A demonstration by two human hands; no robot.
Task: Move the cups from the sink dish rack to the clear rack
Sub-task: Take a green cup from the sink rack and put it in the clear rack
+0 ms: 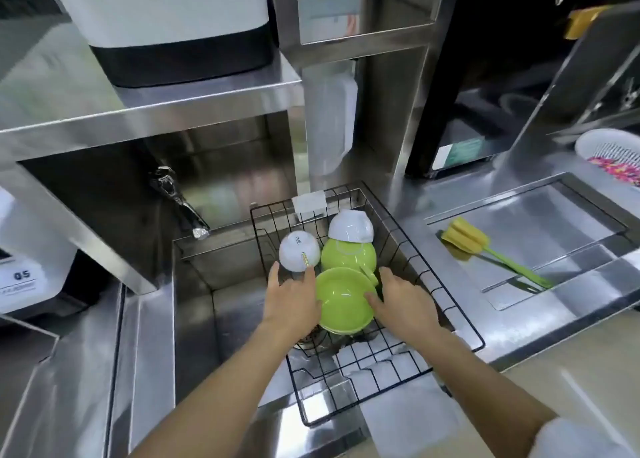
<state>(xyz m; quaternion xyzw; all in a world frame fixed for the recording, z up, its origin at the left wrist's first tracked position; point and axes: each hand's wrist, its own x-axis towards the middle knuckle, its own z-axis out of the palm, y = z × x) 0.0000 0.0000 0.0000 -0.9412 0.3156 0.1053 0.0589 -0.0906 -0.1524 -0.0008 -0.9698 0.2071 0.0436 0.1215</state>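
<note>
Fingers of the left hand (292,296) are spread, touching both the upturned white cup (299,252) at the black wire dish rack (446,295) edge and the left rim of the near green cup (344,300). That cup lies on its side between both hands, a second green cup (348,255) and another white cup (350,227) behind it. The right hand (401,305), fingers also apart, rests against its right rim; a yellow-green brush (485,249) lies well apart on the drainboard.

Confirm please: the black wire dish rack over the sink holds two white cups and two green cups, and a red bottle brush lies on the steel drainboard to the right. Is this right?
Not quite. The head view shows the bottle brush is yellow with a green handle, not red. The rest holds: the black wire dish rack holds two white cups and two green cups, and the brush lies on the steel drainboard to the right.
</note>
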